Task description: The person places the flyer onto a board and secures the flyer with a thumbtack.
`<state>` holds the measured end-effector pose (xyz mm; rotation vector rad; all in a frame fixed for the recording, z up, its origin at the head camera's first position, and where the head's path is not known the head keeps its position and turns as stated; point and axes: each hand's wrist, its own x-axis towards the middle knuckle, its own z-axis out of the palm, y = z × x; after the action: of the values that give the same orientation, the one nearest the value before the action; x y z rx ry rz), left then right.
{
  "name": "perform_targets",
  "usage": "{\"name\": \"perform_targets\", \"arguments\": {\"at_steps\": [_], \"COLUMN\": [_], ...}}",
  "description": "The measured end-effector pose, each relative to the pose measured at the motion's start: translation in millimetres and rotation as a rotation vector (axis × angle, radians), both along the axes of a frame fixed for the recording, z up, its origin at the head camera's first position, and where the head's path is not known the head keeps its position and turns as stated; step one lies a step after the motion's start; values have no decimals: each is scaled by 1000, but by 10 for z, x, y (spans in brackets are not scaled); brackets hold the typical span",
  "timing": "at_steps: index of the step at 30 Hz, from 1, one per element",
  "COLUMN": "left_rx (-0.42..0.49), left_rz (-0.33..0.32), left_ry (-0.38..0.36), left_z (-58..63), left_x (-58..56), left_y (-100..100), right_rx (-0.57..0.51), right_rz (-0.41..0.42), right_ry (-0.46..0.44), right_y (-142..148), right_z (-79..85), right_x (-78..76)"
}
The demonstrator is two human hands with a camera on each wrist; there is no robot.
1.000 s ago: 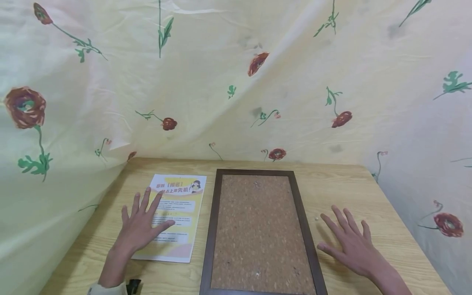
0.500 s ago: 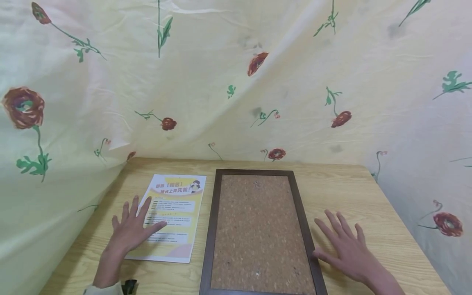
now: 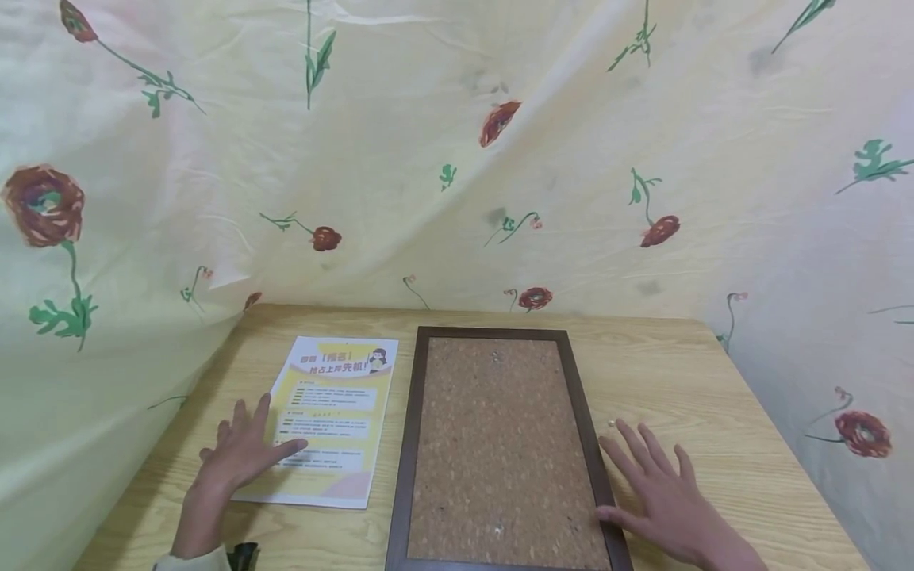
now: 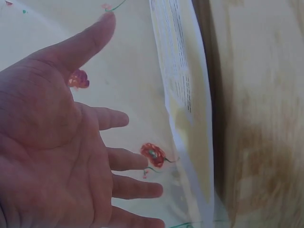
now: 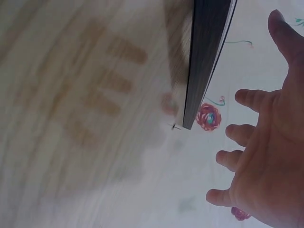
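Observation:
My left hand point(image 3: 234, 454) hovers with fingers spread over the lower left edge of a printed poster point(image 3: 339, 412), which lies on the table. The left wrist view has its bare palm point(image 4: 47, 156) beside the poster's edge point(image 4: 194, 104). A cork board point(image 3: 500, 444) in a dark brown frame lies flat at the centre. Over its right side is my right hand point(image 3: 667, 503), fingers apart, the thumb overlapping the frame in the head view. In the right wrist view that palm point(image 5: 270, 156) holds nothing and faces the frame's side point(image 5: 206, 57).
A tiny pale object point(image 3: 611, 423) sits on the wooden table point(image 3: 685, 373), right of the board near my right fingertips. Something small and black point(image 3: 244, 553) shows beside my left sleeve. A flowered cloth point(image 3: 400, 159) hangs behind and along both sides.
Both hands have drawn back toward me, each shifting left; the left uncovers more of the poster, while the right thumb now overlaps the board's frame. Board and poster stay put.

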<state>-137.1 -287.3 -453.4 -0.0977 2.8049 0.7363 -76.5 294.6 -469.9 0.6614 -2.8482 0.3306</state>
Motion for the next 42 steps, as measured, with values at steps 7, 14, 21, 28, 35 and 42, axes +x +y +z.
{"name": "perform_targets", "arguments": {"at_steps": [7, 14, 21, 28, 35, 42], "left_rx": [12, 38, 32, 12, -39, -80], "left_rz": [13, 18, 17, 24, 34, 61], "left_ry": [-45, -49, -63, -71, -75, -79], "left_z": [10, -22, -24, -28, -29, -27], "left_x": [-8, -18, -33, -50, -70, -72], "left_y": [-46, -71, -86, -91, -106, -133], "right_rx": [14, 40, 25, 33, 71, 139], "right_rz": [35, 41, -22, -12, -33, -28], "right_ry": [60, 53, -61, -19, -15, 1], "right_y": [-44, -91, -158, -220, -284, -292], "right_z": [-15, -43, -40, -81, -144, -193], "right_x": [74, 153, 225, 304, 420, 497]}}
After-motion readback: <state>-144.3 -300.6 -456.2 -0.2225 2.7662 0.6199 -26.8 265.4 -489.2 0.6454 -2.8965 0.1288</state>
